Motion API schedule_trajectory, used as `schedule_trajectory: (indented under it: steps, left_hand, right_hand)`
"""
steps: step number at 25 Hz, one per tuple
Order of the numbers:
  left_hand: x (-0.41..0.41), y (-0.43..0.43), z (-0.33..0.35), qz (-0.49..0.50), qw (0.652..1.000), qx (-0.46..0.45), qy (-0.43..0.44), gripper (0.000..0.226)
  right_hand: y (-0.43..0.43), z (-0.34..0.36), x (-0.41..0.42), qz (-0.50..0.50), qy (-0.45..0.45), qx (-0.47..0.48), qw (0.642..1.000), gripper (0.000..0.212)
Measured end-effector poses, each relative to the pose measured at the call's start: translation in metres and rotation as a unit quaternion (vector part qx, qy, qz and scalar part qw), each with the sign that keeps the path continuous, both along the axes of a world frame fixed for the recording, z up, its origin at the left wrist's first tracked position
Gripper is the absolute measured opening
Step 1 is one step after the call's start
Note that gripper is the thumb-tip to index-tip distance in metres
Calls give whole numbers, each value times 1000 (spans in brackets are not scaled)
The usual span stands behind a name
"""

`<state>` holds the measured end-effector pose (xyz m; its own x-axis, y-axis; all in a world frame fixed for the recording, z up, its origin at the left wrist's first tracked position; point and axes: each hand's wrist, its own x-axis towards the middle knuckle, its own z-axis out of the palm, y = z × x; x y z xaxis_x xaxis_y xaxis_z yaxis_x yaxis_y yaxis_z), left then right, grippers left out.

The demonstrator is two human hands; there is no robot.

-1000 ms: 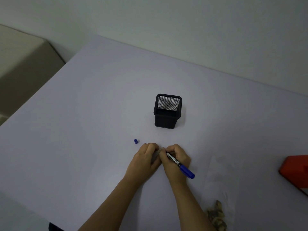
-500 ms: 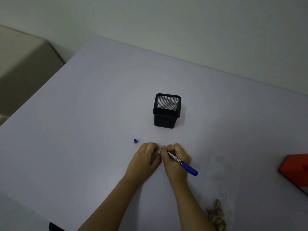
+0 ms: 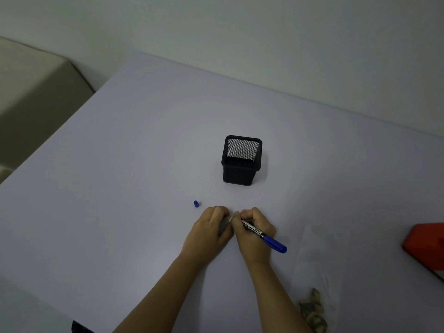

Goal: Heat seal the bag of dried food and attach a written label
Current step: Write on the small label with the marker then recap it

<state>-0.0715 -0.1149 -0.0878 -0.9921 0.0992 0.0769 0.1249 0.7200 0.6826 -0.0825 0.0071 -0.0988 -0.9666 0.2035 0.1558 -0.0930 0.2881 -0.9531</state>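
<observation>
Right hand (image 3: 254,233): curled tight round slim pen (image 3: 264,237), blue end toward 4 o'clock.
Left hand (image 3: 211,230): fingers curled on small pale label (image 3: 230,218).
Bag (image 3: 320,267): clear film, flat, 4 o'clock of hands.
Holder (image 3: 241,164): square black mesh, 12 o'clock.

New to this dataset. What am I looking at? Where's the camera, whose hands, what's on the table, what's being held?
No robot here: a person works with bare hands. The only camera is worn on their head, looking down, so the arms enter from the bottom. The right hand grips a blue marker, uncapped; a blue cap sits on the table by the left hand. That hand's curled fingers hold a small pale piece, likely the label, mostly hidden. Beyond stands a black mesh holder. Lower right lies a clear bag with dried food. A red object is cut off at the right edge.
</observation>
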Motion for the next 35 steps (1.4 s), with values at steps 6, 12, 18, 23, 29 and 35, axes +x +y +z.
schedule_trajectory:
  steps: [6, 12, 18, 23, 29, 35]
  left_hand:
    - [1, 1, 1, 2, 1000, 2, -7, 21]
    - [1, 0, 0, 0, 1000, 4, -8, 22]
    - [1, 0, 1, 0, 1000, 0, -2, 21]
    - [1, 0, 1, 1, 1000, -3, -4, 22]
    - [0, 0, 0, -3, 1000, -8, -9, 21]
    - [0, 0, 0, 0, 1000, -8, -7, 22]
  right_hand:
    - [0, 0, 0, -4, 3, 9, 1000, 33]
    - [-1, 4, 1, 11, 8, 10, 1000, 31]
    - [-2, 3, 0, -3, -1, 14, 1000, 31]
    - [-2, 3, 1, -6, -4, 21, 1000, 32]
    - [-3, 4, 0, -4, -9, 30, 1000, 33]
    - [-1, 11, 3, -5, -118, 21, 993, 22]
